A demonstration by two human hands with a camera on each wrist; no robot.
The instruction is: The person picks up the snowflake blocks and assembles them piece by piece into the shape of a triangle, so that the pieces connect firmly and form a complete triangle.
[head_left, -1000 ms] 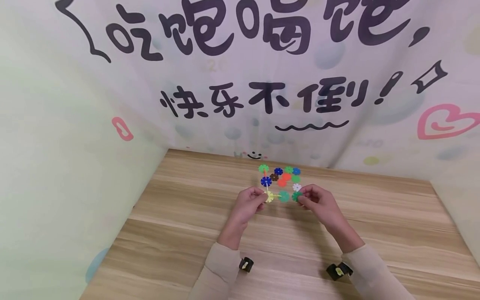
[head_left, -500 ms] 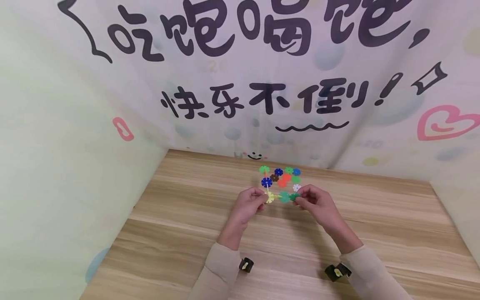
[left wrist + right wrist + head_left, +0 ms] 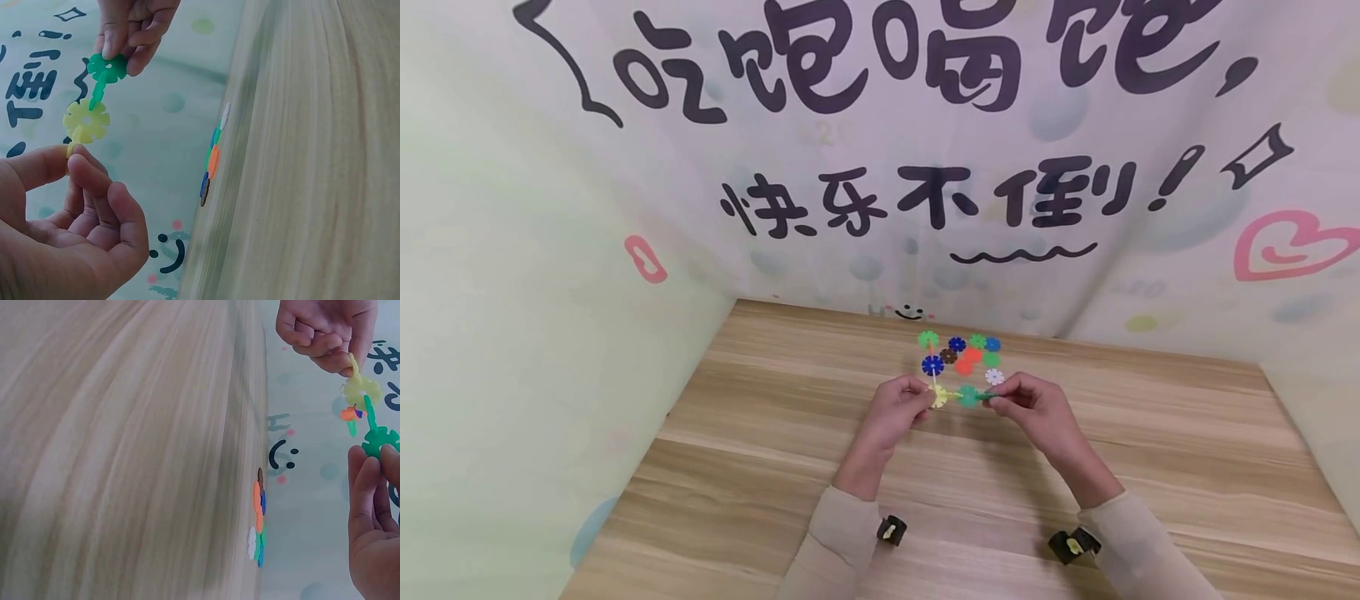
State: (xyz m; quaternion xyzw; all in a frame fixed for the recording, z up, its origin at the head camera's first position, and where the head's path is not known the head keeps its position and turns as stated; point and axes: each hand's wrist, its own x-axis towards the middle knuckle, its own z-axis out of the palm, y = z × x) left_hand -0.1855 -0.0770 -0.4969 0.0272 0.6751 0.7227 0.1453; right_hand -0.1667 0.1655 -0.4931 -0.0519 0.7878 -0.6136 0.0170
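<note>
My left hand (image 3: pixel 898 407) pinches a yellow snowflake disc (image 3: pixel 938 397) between thumb and fingertips. It belongs to a chain of slotted plastic discs held above the table, which also has a dark blue disc (image 3: pixel 932 365) and a light green disc (image 3: pixel 928 339) at its far end. Toward the right the chain runs through a second yellow disc (image 3: pixel 86 122) to a teal-green disc (image 3: pixel 967 396). My right hand (image 3: pixel 1036 410) pinches a dark green disc (image 3: pixel 379 441), edge-on in the head view, its rim meeting the teal-green one.
Behind the hands, loose discs lie on the wooden table (image 3: pixel 760 400): a brown disc (image 3: pixel 949 356), an orange disc (image 3: pixel 973 355), a blue disc (image 3: pixel 992 343), a white disc (image 3: pixel 994 377) and several others. A printed curtain (image 3: pixel 865 275) hangs along the table's back edge.
The right hand has moved slightly left, bringing the dark green disc against the teal-green one and turning it from face-on to edge-on. The left hand stays almost still.
</note>
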